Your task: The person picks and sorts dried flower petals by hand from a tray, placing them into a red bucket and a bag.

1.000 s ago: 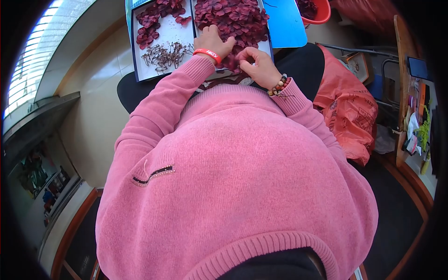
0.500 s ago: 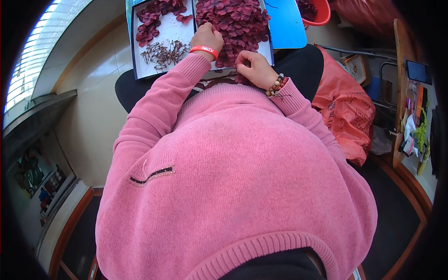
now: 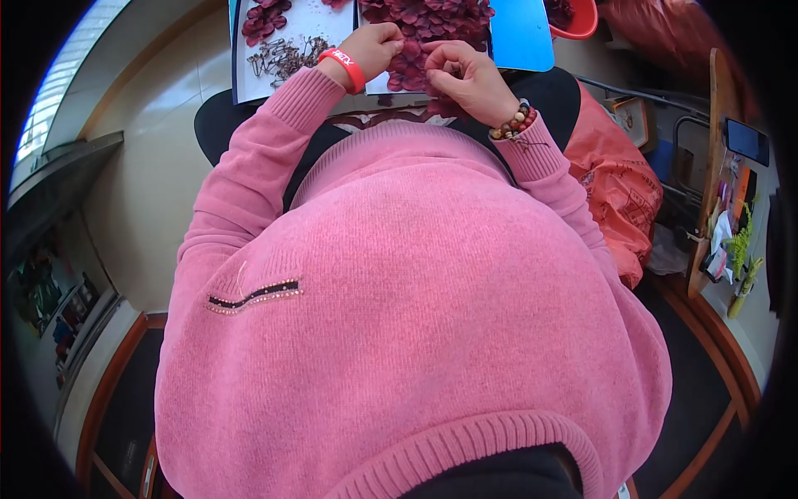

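Observation:
My left hand (image 3: pixel 373 53), wearing a red wristband, has its fingers pressed together at the edge of the dark red fabric petals. What is between its fingertips I cannot make out. My right hand (image 3: pixel 475 81), with a beaded bracelet, is closed in a pinch, and dark red petals (image 3: pixel 443 106) hang below its fingers. Between the hands is a ruffled dark red petal piece (image 3: pixel 407 68). Behind it spreads a heap of petals (image 3: pixel 428 18) in the right part of a white-bottomed tray (image 3: pixel 309 17). Thin brown stem-like pieces (image 3: pixel 287 58) lie in the left part.
A blue board (image 3: pixel 522 37) is right of the tray, near a red bowl (image 3: pixel 575 21) of dark petals. A large red plastic bag (image 3: pixel 615 191) stands beside my right leg. Farther right, a phone (image 3: pixel 746 141) and a green plant (image 3: pixel 742 241) are on a wooden-edged table.
Both hands have lifted toward my body, and the right moved right. The petal piece between them now shows. The view has shifted, so the tray sits higher in frame.

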`<action>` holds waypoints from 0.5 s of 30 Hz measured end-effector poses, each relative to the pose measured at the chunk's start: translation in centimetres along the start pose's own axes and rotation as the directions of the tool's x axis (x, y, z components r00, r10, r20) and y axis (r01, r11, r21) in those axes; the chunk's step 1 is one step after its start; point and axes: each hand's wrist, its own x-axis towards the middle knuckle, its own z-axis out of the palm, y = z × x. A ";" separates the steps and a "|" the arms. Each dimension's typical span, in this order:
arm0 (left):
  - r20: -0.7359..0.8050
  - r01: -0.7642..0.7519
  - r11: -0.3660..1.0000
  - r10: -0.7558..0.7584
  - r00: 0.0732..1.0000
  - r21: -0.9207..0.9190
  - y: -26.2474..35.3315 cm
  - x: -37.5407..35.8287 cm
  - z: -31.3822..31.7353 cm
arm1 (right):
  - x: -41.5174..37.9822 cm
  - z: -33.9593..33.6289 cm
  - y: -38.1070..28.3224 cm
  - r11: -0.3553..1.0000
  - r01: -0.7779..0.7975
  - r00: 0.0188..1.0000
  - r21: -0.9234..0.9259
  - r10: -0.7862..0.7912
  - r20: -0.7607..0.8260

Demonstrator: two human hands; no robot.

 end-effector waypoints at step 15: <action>-0.012 0.074 0.798 -0.101 0.995 -0.598 1.4 -3.0 2.2 | 0.6 1.3 -0.9 0.958 -0.143 0.976 0.247 0.177 -0.124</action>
